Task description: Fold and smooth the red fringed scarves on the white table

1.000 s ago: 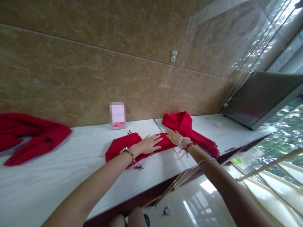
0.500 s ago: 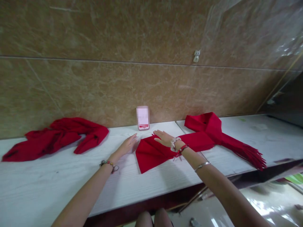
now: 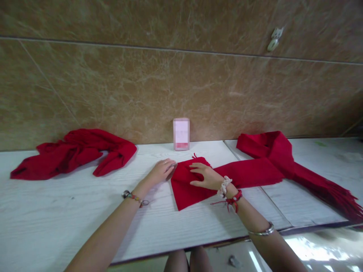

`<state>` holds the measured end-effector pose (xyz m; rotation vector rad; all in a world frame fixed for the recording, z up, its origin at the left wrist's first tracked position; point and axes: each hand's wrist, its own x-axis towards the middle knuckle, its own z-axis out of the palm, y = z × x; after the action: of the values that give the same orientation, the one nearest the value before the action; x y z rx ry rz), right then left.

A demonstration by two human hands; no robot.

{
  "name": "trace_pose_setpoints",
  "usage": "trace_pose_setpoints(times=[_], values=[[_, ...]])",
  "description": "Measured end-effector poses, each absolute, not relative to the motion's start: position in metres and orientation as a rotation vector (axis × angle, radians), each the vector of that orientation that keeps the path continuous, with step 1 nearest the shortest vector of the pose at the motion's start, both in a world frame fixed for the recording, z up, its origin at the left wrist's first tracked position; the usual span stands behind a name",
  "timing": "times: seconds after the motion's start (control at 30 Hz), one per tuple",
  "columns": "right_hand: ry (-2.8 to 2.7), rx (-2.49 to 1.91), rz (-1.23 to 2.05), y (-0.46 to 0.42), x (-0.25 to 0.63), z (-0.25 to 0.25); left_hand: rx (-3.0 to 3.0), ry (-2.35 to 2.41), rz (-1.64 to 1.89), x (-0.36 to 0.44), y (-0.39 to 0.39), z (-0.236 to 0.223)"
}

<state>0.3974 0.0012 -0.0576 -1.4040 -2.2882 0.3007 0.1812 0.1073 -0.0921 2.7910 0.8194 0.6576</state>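
A red fringed scarf (image 3: 252,173) lies along the white tabletop, its near-left end folded over into a slanted flap and its right part looped with the fringe trailing off to the right. My right hand (image 3: 206,176) rests on the folded end, fingers apart and palm down. At the left edge of that fold is my left hand (image 3: 163,172), its fingers stretched out and the tips against or just beside the cloth; I cannot tell which. Neither hand visibly grips the fabric.
Another crumpled red cloth (image 3: 76,155) lies to the left by the wall. A phone-like pink item (image 3: 181,134) leans on the brown tiled wall (image 3: 141,90). A small white hook (image 3: 275,39) is fixed higher up. The tabletop (image 3: 85,215) ends just before my knees.
My right hand has settled flatter on the folded end, with its fingers more spread. My left hand has come closer to the fold's left edge. The view has shifted left and downward.
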Motion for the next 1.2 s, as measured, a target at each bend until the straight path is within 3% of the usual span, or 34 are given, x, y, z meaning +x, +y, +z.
trace_pose_setpoints(times=[0.5, 0.77, 1.03, 1.2], values=[[-2.231, -1.367, 0.417, 0.004, 0.411, -0.051, 2.843, 0.74, 0.407, 0.182, 0.1, -0.083], [-2.095, -1.478, 0.657, 0.002, 0.431, -0.044, 2.742, 0.91, 0.737, 0.18, 0.1, -0.085], [-1.733, -1.486, 0.969, -0.005, 0.457, -0.033, 2.751, 0.845, 0.675, 0.183, 0.1, -0.092], [-1.409, -1.474, 0.988, -0.007, 0.463, -0.034, 2.722, 0.841, 0.708, 0.186, 0.099, -0.094]])
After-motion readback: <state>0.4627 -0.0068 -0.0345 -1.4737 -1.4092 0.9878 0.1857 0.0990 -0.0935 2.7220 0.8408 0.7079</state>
